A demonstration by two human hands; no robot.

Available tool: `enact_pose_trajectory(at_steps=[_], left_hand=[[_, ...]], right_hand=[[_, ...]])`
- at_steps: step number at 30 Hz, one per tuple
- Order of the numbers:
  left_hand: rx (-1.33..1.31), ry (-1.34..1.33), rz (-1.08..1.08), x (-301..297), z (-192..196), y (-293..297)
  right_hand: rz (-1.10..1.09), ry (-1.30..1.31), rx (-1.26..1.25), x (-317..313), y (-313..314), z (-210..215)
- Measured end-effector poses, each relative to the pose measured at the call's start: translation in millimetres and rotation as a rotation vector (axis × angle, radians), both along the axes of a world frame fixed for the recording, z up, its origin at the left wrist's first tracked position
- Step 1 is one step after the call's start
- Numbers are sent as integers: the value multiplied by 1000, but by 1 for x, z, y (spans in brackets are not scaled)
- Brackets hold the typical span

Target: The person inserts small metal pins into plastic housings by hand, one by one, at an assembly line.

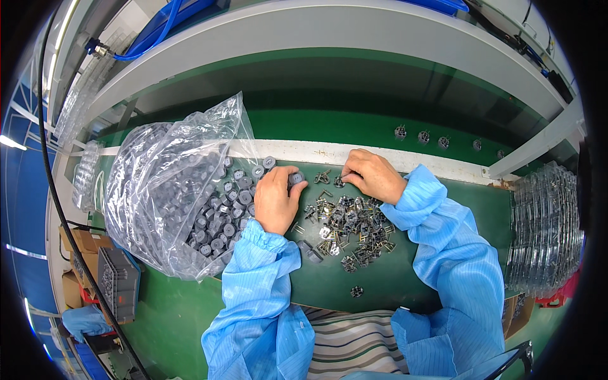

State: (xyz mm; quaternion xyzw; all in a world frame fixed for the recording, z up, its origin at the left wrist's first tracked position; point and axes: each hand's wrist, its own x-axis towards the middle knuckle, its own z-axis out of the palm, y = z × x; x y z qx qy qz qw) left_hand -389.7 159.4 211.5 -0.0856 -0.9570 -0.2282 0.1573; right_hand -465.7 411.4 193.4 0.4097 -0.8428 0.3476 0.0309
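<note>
Here, both hands rest on a green worktable [380, 278] under a grey shelf [354, 38].

left hand [276, 197]: fingertips pinch grey round part [296, 178] | clear bag [171, 190] of same grey parts just left of fingers | right hand [372, 174]: fingertips on small metal clip [339, 182] | clip pile [351, 228] below both hands' fingers on green mat [380, 278]

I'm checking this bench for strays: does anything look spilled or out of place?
Yes. Grey round parts have spilled out of the open clear plastic bag onto the green mat beside the left hand. One small metal piece lies alone, apart from the pile of metal clips below the right hand.
</note>
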Motion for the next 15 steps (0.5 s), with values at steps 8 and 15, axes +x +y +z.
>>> enact_pose_trajectory(at_steps=[8,15], left_hand=[[659,47,-116,4,6,24],[485,-89,-192,15,17,34]], right_hand=[[-72,-419,-285,8,-4,27],[72,-76,-351,26,-15,43]])
